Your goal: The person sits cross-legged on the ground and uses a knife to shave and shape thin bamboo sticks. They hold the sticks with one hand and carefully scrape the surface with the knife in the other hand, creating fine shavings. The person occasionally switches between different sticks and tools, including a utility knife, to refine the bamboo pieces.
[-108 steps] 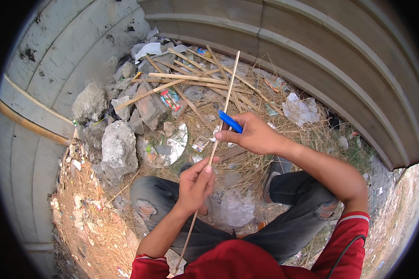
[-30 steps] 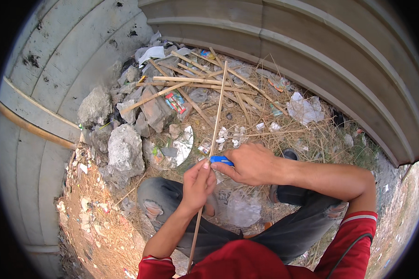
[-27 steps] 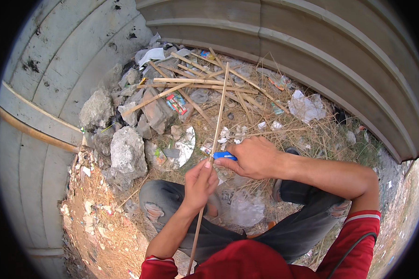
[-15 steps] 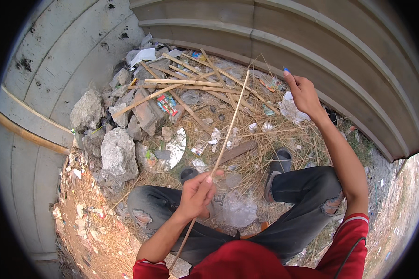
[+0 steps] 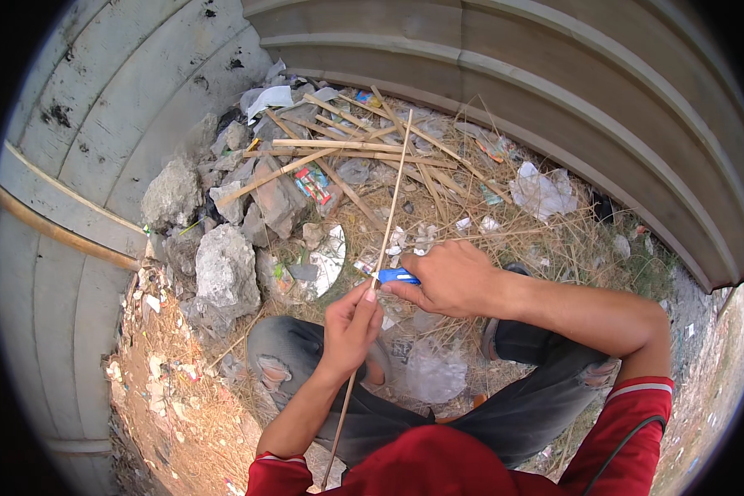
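My left hand (image 5: 349, 324) grips a long thin bamboo stick (image 5: 392, 194) that runs from beside my lap up toward the wall. My right hand (image 5: 450, 279) holds a blue-handled knife (image 5: 397, 277), its tip pressed against the stick just above my left thumb. Both hands sit close together over my knees in torn grey jeans. The knife's blade is mostly hidden by the stick and my fingers.
Grey rocks (image 5: 223, 269) and rubble lie to the left. Split bamboo strips (image 5: 347, 149) are piled near the concrete wall (image 5: 504, 74). Scrap paper (image 5: 541, 192), wrappers and dry grass cover the ground ahead.
My right hand, which had swung out up the stick toward the wall, has come back to the stick beside my left hand with the knife.
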Demonstrator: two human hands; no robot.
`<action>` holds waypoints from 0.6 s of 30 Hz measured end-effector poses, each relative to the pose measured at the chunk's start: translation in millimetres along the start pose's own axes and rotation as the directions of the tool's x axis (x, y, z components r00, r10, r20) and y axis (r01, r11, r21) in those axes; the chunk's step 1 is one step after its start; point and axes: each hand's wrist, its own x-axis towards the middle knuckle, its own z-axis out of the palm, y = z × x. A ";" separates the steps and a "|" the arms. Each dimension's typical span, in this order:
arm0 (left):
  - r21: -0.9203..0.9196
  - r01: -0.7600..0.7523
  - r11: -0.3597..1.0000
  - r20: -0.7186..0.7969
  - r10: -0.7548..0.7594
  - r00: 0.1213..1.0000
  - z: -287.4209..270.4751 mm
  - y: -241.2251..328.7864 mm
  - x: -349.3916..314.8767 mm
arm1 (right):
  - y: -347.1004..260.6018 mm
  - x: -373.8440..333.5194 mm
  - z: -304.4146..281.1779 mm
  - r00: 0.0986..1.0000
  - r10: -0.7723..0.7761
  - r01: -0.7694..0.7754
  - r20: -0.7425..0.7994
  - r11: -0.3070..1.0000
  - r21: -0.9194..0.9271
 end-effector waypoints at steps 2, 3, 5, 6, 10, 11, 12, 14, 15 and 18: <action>0.024 -0.021 0.999 -0.009 0.021 1.000 3.2 1.1 0.2 | 5.1 3.4 -1.2 0.998 0.045 -0.047 -0.036 0.996 -0.070; 0.039 -0.025 0.999 0.003 0.025 1.000 2.5 -0.4 -0.7 | 8.7 7.0 -2.2 0.996 0.065 -0.071 -0.055 0.992 -0.104; 0.055 -0.036 0.998 0.031 0.034 0.999 3.1 -6.1 -4.5 | 39.3 16.6 -13.0 0.962 0.126 -0.158 -0.241 0.980 -0.118; 0.072 -0.035 0.997 0.070 0.030 0.997 3.6 -8.0 -9.0 | 58.3 18.3 -28.3 0.939 0.144 -0.192 -0.311 0.973 -0.130; 0.164 -0.042 0.986 0.158 0.015 0.987 8.2 -13.5 -20.3 | 121.7 8.2 -48.1 0.839 0.227 -0.360 -0.495 0.913 -0.192; 0.190 -0.040 0.981 0.160 0.010 0.987 11.0 -14.2 -21.8 | 126.0 6.3 -50.4 0.818 0.234 -0.384 -0.525 0.902 -0.196; 0.193 -0.051 0.980 0.165 0.019 0.986 11.5 -13.6 -21.3 | 127.8 6.2 -49.7 0.807 0.240 -0.397 -0.539 0.896 -0.196; 0.211 -0.074 0.975 0.183 0.035 0.982 10.1 -10.2 -18.2 | 128.5 5.0 -48.2 0.778 0.255 -0.427 -0.575 0.885 -0.185; 0.228 -0.114 0.967 0.215 0.064 0.975 13.2 -11.2 -20.3 | 145.9 8.2 -52.2 0.749 0.372 -0.501 -0.548 0.860 -0.100; 0.262 -0.142 0.955 0.274 0.068 0.959 10.6 -11.5 -36.2 | 202.0 -2.8 -79.0 0.586 0.574 -0.659 -0.573 0.748 0.075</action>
